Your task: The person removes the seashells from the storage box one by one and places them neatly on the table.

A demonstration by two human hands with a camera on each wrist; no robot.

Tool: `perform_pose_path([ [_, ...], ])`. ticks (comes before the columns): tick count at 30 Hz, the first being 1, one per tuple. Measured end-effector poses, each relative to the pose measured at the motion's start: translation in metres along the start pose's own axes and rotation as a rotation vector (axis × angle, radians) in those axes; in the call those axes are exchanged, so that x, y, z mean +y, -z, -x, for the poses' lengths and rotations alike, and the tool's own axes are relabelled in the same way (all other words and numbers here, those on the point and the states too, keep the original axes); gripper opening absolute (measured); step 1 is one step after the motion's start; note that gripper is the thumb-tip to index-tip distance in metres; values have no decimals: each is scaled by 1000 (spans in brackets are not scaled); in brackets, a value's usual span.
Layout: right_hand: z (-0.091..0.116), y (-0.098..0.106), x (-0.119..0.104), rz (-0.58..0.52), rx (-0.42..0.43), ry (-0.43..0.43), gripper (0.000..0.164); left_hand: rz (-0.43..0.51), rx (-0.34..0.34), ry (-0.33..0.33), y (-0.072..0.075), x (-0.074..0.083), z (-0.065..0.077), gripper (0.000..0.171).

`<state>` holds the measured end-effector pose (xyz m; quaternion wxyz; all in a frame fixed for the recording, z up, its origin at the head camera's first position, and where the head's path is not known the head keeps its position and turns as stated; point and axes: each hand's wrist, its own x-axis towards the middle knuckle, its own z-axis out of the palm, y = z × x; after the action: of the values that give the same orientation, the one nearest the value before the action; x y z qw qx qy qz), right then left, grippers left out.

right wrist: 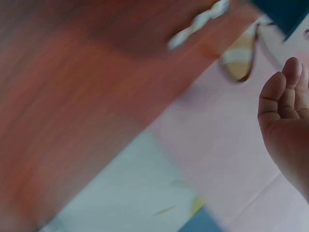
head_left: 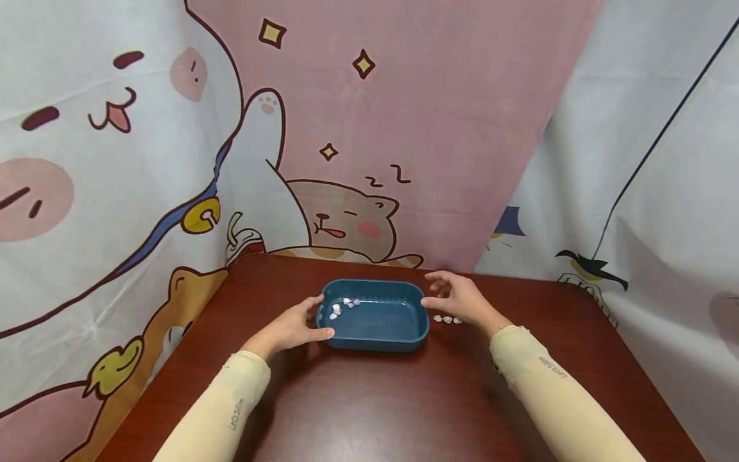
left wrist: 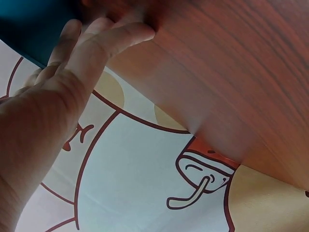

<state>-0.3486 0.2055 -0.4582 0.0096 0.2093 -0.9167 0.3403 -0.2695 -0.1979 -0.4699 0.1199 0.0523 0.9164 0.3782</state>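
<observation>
A blue rectangular plastic basin [head_left: 369, 345] with rounded corners stands on the table. Small white and purplish shells [head_left: 337, 309] lie in its left part. At the basin's left end is my left hand [head_left: 291, 328], fingers spread along the rim and thumb by the front corner. My right hand [head_left: 462, 298] hovers at the opposite end, its thumb beside the rim and its fingers loosely bent with nothing between them. Just below the right hand, three small shells [head_left: 447, 319] sit in a row on the table; they look blurred in the right wrist view.
The dark red wooden table [head_left: 369, 410] has its far edge against a hanging cartoon cloth [head_left: 439, 128]. More of this cloth hangs at both sides.
</observation>
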Motion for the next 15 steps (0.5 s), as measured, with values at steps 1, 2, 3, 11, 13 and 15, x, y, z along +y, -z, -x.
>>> perform_pose_path([
  [1, -4, -5, -8, -4, -14, 19, 62, 3, -1, -1, 0, 0, 0, 100],
  [2, -8, -11, -16, -6, -34, 42, 61, 3, -1, -2, 0, 0, 1, 100],
  [3, -12, -18, -23, -3, -53, 66, 61, 7, -1, -2, 0, 0, 1, 100],
  [11, -31, -83, -49, 64, -175, 129, 58, 16, -13, -12, 0, 1, 1, 99],
  [13, -34, -97, -53, 79, -184, 135, 58, 17, -13, -9, 0, 0, 1, 98],
  [15, -38, -109, -57, 96, -195, 145, 59, 23, -13, -4, 0, -1, 1, 98],
])
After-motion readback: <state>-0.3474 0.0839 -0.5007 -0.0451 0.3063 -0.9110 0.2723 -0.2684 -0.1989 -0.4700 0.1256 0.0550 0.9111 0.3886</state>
